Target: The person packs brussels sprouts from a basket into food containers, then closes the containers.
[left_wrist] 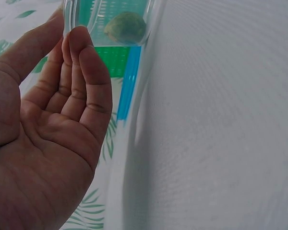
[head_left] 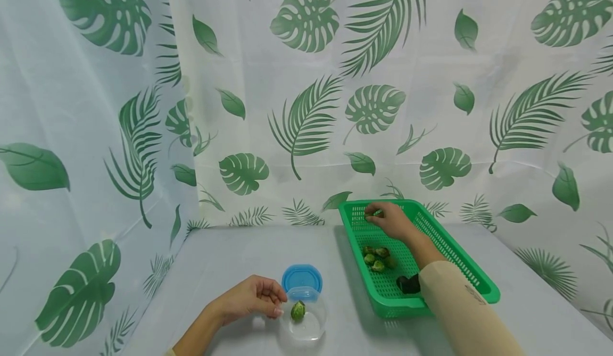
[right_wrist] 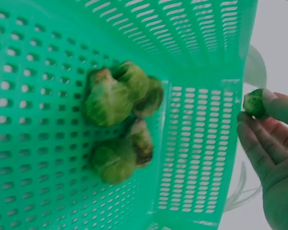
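A Brussels sprout (right_wrist: 254, 103) is pinched between the thumb and fingertips of my right hand (right_wrist: 283, 139), raised over the far end of the green basket (head_left: 351, 233). Several more Brussels sprouts (right_wrist: 108, 103) lie together on the basket's floor. My left hand (head_left: 251, 300) is at the left side of a small clear plastic container (head_left: 311, 332), its curled fingers and thumb holding the edge. Inside that container sits one Brussels sprout (head_left: 298, 311). The container's blue lid (head_left: 301, 279) lies flipped back behind it.
The basket stands on the right of the white table (head_left: 239, 249). A dark band (head_left: 407, 284) circles my right wrist. Leaf-patterned curtains (head_left: 306, 185) rise behind the table and on its left.
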`<state>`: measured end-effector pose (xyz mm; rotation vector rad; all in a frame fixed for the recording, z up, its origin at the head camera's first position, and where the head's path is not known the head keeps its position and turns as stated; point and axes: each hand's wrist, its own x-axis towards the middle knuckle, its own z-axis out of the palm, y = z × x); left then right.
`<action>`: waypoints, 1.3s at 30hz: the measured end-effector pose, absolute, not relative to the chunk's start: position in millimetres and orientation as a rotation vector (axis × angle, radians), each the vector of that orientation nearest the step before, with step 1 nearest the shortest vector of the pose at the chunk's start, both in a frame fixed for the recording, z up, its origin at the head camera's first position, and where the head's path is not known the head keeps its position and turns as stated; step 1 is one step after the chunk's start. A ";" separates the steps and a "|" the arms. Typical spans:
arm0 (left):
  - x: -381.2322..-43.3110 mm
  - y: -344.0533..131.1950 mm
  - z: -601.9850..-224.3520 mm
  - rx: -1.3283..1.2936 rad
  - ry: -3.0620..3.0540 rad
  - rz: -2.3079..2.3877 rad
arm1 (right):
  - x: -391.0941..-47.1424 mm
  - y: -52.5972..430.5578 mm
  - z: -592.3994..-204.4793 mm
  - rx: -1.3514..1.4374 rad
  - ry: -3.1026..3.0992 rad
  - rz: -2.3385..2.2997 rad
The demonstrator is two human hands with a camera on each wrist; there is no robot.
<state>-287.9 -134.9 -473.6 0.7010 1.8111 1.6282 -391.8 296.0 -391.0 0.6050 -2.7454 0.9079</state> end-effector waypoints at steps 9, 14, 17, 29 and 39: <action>-287.0 -133.9 -474.9 0.708 1.809 1.627 | -384.1 274.5 -375.1 0.691 -2.641 0.998; -287.5 -134.5 -475.5 0.709 1.804 1.628 | -376.5 257.7 -362.6 0.759 -2.597 1.041; -287.7 -134.9 -476.0 0.712 1.799 1.628 | -369.3 247.3 -353.1 0.815 -2.571 1.069; -287.1 -136.2 -475.8 0.699 1.802 1.629 | -335.0 211.8 -331.7 1.108 -2.398 1.058; -287.7 -134.8 -473.1 0.688 1.823 1.623 | -310.7 195.7 -329.4 1.210 -2.358 1.039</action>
